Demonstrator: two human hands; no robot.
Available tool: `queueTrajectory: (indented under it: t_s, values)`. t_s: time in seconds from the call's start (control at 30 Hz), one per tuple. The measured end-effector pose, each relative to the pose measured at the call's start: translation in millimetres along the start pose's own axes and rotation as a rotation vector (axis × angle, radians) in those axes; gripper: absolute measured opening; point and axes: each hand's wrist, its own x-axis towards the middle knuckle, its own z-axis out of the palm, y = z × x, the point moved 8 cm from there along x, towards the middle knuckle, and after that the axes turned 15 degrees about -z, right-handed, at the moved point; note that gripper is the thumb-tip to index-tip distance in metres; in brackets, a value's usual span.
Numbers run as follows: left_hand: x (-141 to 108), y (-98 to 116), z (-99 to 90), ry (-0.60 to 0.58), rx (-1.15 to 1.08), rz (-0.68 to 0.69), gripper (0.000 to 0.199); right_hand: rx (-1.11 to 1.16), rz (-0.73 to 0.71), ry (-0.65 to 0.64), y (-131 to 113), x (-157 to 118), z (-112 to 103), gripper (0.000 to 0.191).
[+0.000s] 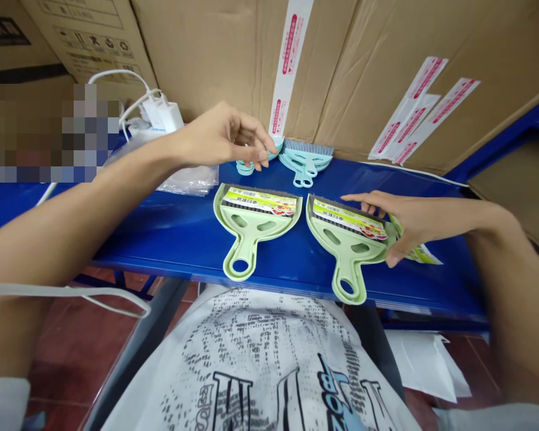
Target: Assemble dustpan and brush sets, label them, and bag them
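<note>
Two light green dustpan and brush sets lie side by side, handles toward me: the left set [251,222] and the right set [348,239]. Each has a yellow-green label across its bristles. My right hand [402,221] grips the right set's outer end, thumb at the near edge, index finger stretched along the far side. My left hand [233,140] is raised beyond the left set, fingers loosely curved and apart, with nothing visible in them. Behind its fingertips are light blue plastic pieces [245,167], partly hidden. Stacked light blue dustpans with a brush [306,160] sit to their right.
Yellow-green labels [424,254] lie beside my right hand on the blue table [188,233]. Clear plastic bags [193,179] and white chargers with cables [161,114] are at the left. Large cardboard boxes [224,54] stand behind. A white cable [94,291] crosses at lower left.
</note>
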Motion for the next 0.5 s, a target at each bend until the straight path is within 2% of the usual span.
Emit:
queueTrajectory:
  t_s: [0.17,0.27,0.43,0.5]
  values:
    - [-1.3,5.2,4.8,-0.012,0.000,0.004,0.045,0.018,0.048,0.019,1.7,-4.3,-3.9,0.146]
    - [-1.4,6.3,6.0,-0.024,-0.011,0.002,0.048,0.109,0.085,0.043,10.3,-6.9,-7.5,0.141]
    - [-1.3,2.0,4.1,-0.002,-0.016,-0.011,0.044,0.355,0.187,0.195,27.0,-5.7,-12.5,0.090]
    - [0.3,-1.0,-2.6,0.015,-0.029,-0.032,0.047,0.431,0.214,0.232,28.8,-2.1,-9.9,0.078]
